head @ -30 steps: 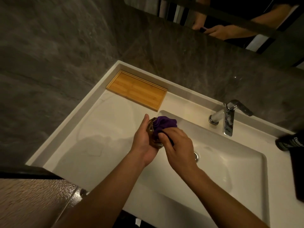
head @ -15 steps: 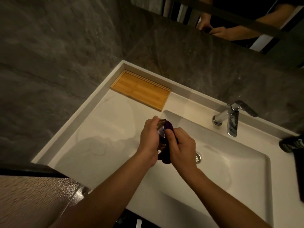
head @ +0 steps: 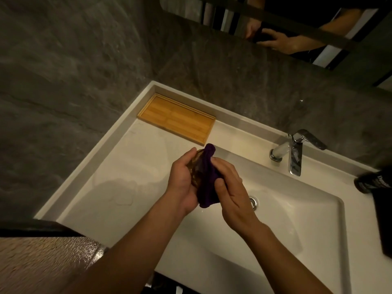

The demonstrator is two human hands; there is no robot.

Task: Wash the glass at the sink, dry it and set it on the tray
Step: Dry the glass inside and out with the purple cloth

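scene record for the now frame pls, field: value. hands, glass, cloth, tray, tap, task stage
left hand: wrapped around the glass, holding it above the basin's left edge
right hand: pressing the purple cloth against the glass
glass: mostly hidden by hand and cloth
purple cloth: bunched over the glass, tail hanging below
wooden tray: back left corner of the counter, nothing on it
tap: no water seen running
sink: white, drain visible
dark bottle: right edge, partly cut off
task stage: drying; glass not yet on tray
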